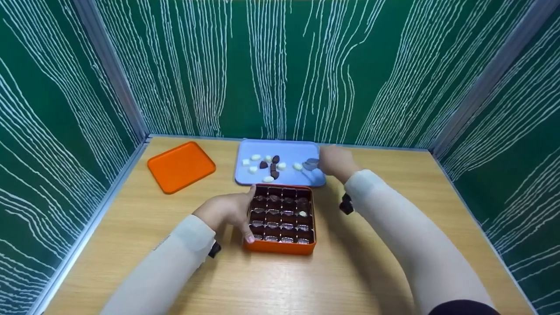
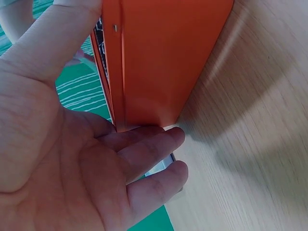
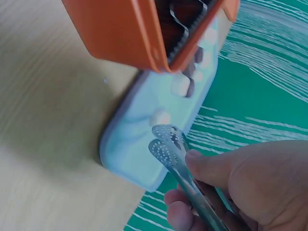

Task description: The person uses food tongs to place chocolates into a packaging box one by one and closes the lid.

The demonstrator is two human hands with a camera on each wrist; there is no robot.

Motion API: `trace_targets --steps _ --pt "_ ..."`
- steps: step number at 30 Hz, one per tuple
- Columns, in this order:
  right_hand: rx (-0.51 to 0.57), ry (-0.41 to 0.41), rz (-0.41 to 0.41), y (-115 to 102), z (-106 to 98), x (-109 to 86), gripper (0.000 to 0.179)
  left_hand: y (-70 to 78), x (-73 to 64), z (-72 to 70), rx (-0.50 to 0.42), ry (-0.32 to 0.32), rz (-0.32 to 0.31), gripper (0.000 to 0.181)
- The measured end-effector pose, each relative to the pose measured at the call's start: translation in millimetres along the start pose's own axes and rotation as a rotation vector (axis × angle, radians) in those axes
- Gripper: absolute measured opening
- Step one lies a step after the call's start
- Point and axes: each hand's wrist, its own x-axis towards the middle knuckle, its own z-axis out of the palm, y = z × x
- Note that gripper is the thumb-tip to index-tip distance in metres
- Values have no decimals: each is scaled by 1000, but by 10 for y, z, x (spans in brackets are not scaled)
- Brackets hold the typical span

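Orange box (image 1: 280, 247) in the head view, held along its nine-o'clock side by the left hand (image 1: 227, 211), one white sweet (image 1: 302, 214) in its brown compartments (image 1: 273, 218); at twelve o'clock, blue tray (image 1: 297, 151) with scattered sweets (image 1: 263, 165), one pale oval (image 1: 297, 166) at nine o'clock from the nearer right hand (image 1: 337, 162), just off the tongs (image 1: 311, 164). In the left wrist view, thumb (image 2: 57, 43) and bent fingers (image 2: 149, 154) against the box. In the right wrist view, tongs pinched, tips slightly parted, pale oval at twelve o'clock, long axis too blurred to tell.
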Motion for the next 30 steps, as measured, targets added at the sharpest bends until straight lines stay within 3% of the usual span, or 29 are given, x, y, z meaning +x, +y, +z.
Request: trace_targets --steps 5,9,14,30 --pt "87 12 7 56 10 32 26 15 -9 6 8 1 5 178" --pt "99 -20 -19 36 53 47 25 33 -10 12 -19 -7 18 179" --pt "112 -49 16 -41 89 96 22 38 -12 14 -22 -3 19 179" --pt "23 -55 -32 -76 86 108 20 16 -10 3 13 9 5 178"
